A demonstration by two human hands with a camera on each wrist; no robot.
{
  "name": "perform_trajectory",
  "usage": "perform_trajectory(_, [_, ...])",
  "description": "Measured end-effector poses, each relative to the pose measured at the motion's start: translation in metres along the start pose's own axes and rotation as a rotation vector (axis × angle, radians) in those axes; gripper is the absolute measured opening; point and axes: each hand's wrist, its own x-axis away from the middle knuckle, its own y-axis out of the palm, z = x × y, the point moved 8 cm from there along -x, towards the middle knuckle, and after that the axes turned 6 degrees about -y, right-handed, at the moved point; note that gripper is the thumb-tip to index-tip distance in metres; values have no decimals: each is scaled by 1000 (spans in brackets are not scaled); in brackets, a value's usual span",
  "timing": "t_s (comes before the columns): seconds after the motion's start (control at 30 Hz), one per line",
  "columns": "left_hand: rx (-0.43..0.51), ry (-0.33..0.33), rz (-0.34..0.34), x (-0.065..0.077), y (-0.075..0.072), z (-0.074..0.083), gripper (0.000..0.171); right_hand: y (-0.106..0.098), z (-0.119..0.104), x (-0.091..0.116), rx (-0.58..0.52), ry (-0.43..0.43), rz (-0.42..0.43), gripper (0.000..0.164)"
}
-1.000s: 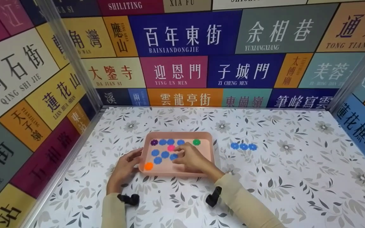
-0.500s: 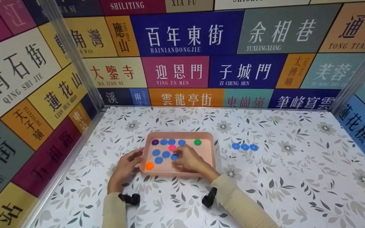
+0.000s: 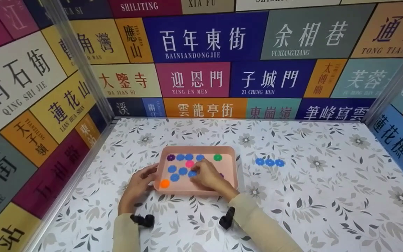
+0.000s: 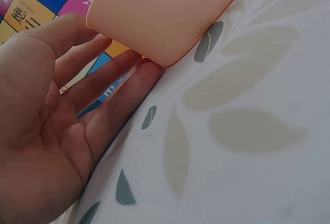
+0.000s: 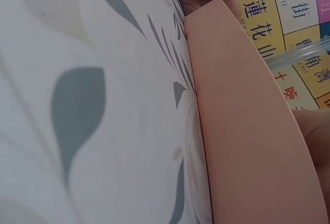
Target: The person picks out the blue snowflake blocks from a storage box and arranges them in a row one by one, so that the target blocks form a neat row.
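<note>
A pink tray (image 3: 177, 191) lies on the table with several flower-shaped plastic pieces in it. My right hand (image 3: 208, 176) reaches over its front side. Thumb and forefinger pinch at a blue flower-shaped piece (image 3: 192, 174), which they partly cover. Beside those fingertips is a pink piece (image 3: 189, 163). My left hand (image 3: 141, 182) rests at the tray's left end; in the left wrist view its fingers are extended, fingertips against the tray's outer wall (image 4: 149, 18). In the right wrist view that wall (image 5: 247, 121) hides most of my right hand (image 5: 313, 131).
Three blue pieces (image 3: 269, 162) sit in a row on the flowered tablecloth, right of the tray. Inside it lie a green piece (image 3: 217, 157), an orange piece (image 3: 164, 183), a dark purple piece (image 3: 171, 157) and several other blue ones. Panels with writing wall the table.
My right thumb and forefinger have drawn closer together over the blue piece, and the wrist has shifted left. A purple piece now shows behind that wrist. The left hand stays in place.
</note>
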Motion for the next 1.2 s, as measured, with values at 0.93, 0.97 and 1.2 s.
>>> perform_trajectory(0.93, [-37,-62,11,-2,2,-4,40,0,1,0,64,20,14,20])
perform_trajectory(0.97, [-34,-57,10,-2,2,-4,41,-1,-1,0,78,-1,20,20])
perform_trajectory(1.2, [-54,-57,15,-2,1,-3,40,-2,-6,-1,113,-50,23,23])
